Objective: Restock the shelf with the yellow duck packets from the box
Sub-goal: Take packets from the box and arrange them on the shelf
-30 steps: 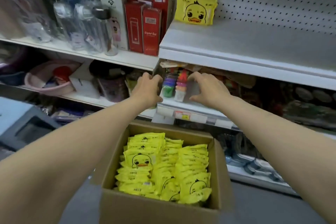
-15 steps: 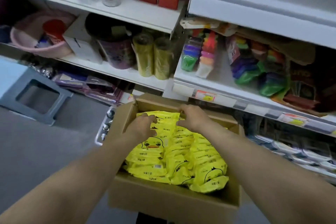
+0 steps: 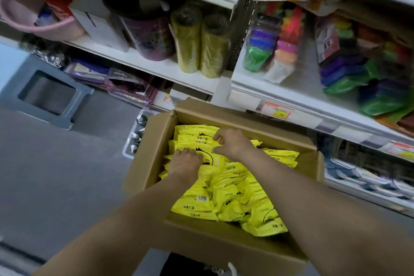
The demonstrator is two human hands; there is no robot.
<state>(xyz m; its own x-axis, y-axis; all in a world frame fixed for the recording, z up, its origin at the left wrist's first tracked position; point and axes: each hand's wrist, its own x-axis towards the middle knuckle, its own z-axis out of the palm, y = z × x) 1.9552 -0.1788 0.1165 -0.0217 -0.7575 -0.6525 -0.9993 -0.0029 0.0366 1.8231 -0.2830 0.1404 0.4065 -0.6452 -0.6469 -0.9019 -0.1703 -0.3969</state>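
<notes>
Left hand (image 3: 186,162), right hand (image 3: 231,144) dug deeper, grips pinching packets (image 3: 235,199) (shelf (image 3: 298,107) near box (image 3: 224,246)).

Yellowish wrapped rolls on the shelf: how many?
2: the left roll stands beside the dark tub, the right roll next to it by the shelf post. Others may hide behind.

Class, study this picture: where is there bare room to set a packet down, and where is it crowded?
Bare: shelf strip between stacked cups and coloured packs; grey floor between box and stool. Crowded: box, full of yellow duck packets.
</notes>
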